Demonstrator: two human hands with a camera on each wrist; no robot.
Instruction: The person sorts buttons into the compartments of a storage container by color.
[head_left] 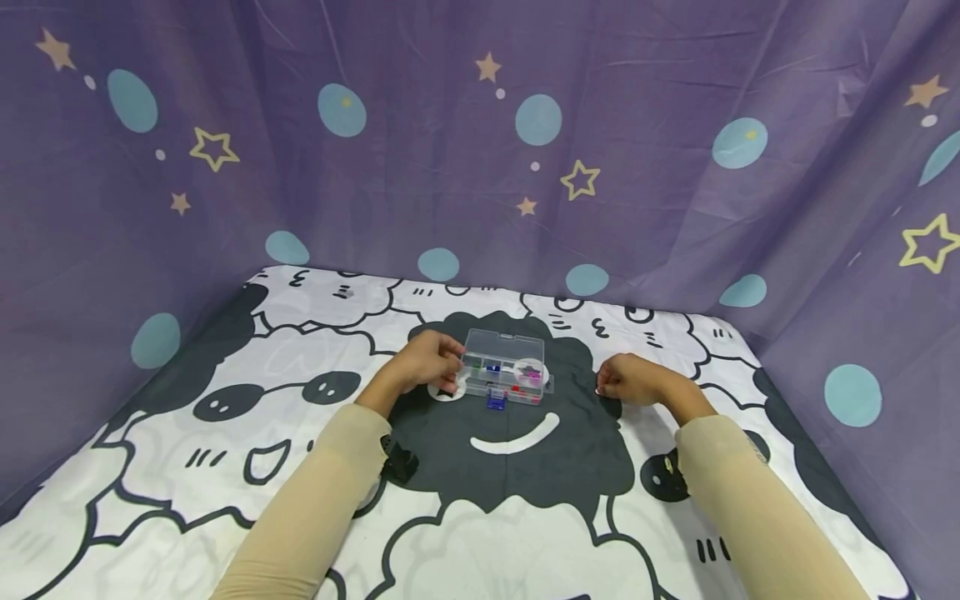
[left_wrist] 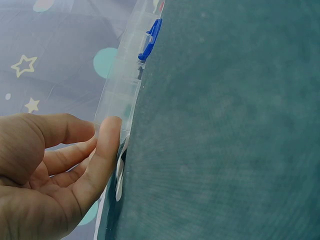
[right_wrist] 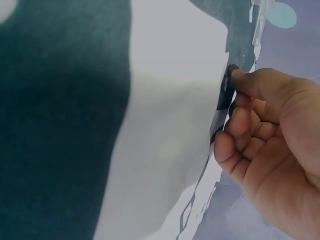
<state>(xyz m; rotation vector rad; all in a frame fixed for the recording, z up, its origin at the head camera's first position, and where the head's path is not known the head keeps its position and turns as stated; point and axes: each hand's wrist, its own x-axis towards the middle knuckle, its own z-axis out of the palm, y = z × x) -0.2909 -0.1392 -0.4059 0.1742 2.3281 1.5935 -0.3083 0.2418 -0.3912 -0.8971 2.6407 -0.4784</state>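
Note:
A clear plastic compartment box (head_left: pixel 501 386) lies on the dark printed patch of the cloth, its see-through lid (head_left: pixel 504 344) raised at the back. Small red, pink, blue and green pieces show inside. A blue latch (head_left: pixel 496 402) juts from the front edge, also seen in the left wrist view. My left hand (head_left: pixel 431 364) holds the box's left end between thumb (left_wrist: pixel 109 135) and fingers. To the right of the box, my right hand (head_left: pixel 630 379) is low over the cloth with curled fingers. Something small and dark shows at its thumb tip; whether it is pinched is unclear.
A black-and-white cartoon cloth (head_left: pixel 517 533) covers the table. A purple curtain (head_left: pixel 450 192) with stars and blue ovals hangs behind it and at both sides. A dark strapped device (head_left: pixel 400 461) sits at the left wrist.

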